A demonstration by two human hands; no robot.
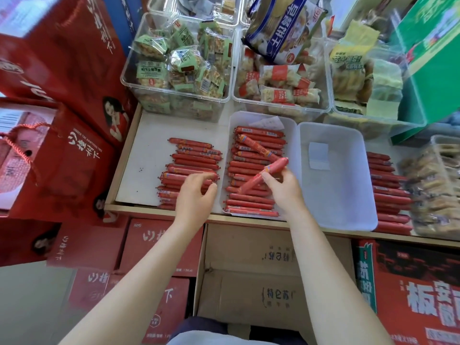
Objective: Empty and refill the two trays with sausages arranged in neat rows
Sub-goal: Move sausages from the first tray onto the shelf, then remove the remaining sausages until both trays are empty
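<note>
Two white plastic trays sit side by side on the shelf. The left tray [290, 125] holds rows of red sausages, with one lying askew across the top. The right tray [353, 212] holds only a paper slip. My right hand [285, 189] pinches one red sausage [263, 175] tilted over the left tray. My left hand [195, 195] hovers with curled fingers over a loose pile of sausages [191, 168] on the white shelf board, holding nothing that I can see. Another stack of sausages [388, 192] lies right of the empty tray.
Clear bins of green-wrapped snacks [179, 63] and red-wrapped snacks [278, 85] stand behind the trays. A bin of pastries [433, 185] sits at the right. Red gift bags [67, 150] hang at the left; cardboard boxes [251, 272] stand below the shelf edge.
</note>
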